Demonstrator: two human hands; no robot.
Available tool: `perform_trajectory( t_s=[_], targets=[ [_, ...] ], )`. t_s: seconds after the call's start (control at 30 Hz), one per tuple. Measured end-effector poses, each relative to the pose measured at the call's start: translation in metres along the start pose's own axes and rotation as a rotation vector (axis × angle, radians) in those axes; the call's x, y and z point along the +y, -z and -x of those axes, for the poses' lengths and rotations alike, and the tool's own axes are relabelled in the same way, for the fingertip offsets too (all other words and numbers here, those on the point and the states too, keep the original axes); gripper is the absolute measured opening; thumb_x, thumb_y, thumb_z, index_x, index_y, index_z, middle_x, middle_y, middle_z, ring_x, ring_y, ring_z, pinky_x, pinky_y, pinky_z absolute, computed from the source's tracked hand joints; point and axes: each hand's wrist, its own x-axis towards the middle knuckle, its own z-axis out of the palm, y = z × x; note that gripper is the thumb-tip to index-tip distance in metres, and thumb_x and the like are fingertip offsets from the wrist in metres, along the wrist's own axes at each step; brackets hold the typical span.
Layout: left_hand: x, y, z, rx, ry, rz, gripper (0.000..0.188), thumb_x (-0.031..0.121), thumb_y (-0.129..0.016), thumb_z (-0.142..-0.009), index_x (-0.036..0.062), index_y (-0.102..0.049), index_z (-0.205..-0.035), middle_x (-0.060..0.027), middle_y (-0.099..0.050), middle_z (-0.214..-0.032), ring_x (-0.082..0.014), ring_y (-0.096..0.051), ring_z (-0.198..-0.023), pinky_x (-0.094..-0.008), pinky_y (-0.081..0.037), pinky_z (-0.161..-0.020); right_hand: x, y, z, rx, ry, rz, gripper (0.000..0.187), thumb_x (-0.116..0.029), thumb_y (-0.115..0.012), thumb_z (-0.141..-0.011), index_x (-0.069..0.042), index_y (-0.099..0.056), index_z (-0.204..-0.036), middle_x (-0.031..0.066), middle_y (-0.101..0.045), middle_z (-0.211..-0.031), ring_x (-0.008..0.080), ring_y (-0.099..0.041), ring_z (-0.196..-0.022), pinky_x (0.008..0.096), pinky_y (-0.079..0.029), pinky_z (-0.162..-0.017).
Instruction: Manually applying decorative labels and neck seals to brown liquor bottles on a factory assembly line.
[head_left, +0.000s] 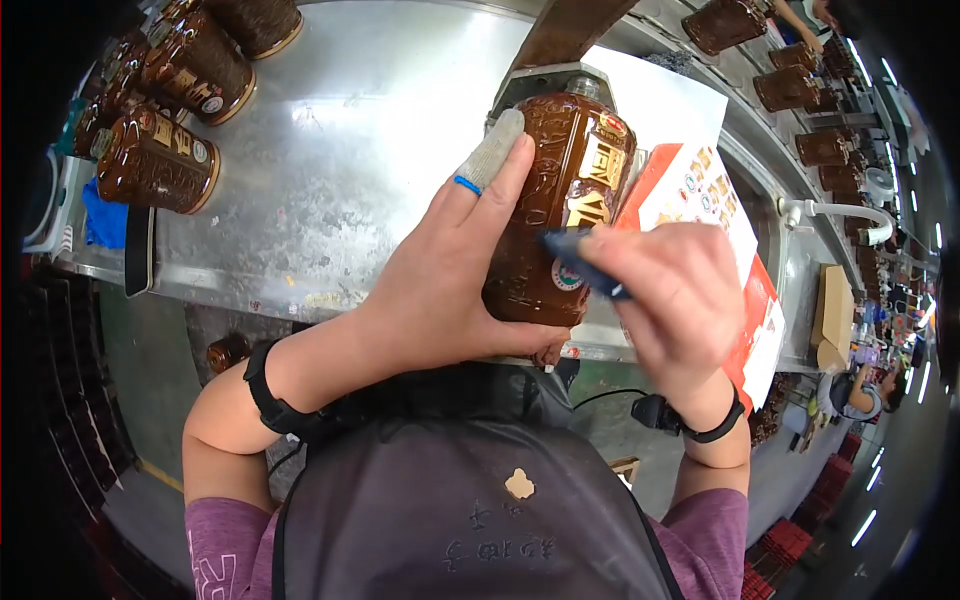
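Observation:
A brown glazed bottle (535, 215) with gold raised characters and a small round label lies tilted in front of me, its neck end in a metal holder (545, 75). My left hand (440, 245) is wrapped round its left side and base, a grey finger cot with a blue band on one finger. In my right hand (680, 285), slightly blurred, a dark blue cloth-like piece (580, 258) is pinched against the bottle's face, just above the round label. The fingers of the right hand are closed on it.
Several similar brown bottles (160, 160) lie at the left end of the metal table (330, 180). Sticker sheets (700, 200) lie to the right of the holder, near a white curved pipe (850, 215). More bottles (785, 90) line a conveyor at the far right, where other people work.

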Motion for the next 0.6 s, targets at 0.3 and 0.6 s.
perform_trajectory(
  t_s=[0.3, 0.6],
  targets=[
    [-0.005, -0.003, 0.001, 0.026, -0.009, 0.012, 0.130, 0.044, -0.091, -0.058, 0.0016, -0.016, -0.156, -0.0256, -0.047, -0.126, -0.0422, -0.052, -0.114, -0.0449, -0.046, -0.098, -0.032, 0.002, 0.021, -0.102, 0.045, -0.049, 0.035, -0.007, -0.071, -0.064, -0.004, -0.075, -0.098, 0.0060, -0.073, -0.095, 0.0206, -0.061, -0.078, 0.0299, -0.051, -0.068],
    [-0.005, 0.001, -0.001, 0.010, -0.042, 0.026, 0.131, 0.044, -0.091, -0.059, -0.0012, -0.015, -0.156, -0.0276, -0.043, -0.137, -0.0435, -0.046, -0.125, -0.0446, -0.041, -0.106, -0.028, -0.005, 0.030, -0.044, -0.026, -0.096, 0.037, -0.001, -0.073, -0.063, -0.006, -0.075, -0.100, 0.0048, -0.073, -0.096, 0.0209, -0.062, -0.078, 0.0318, -0.051, -0.068]
  ],
)
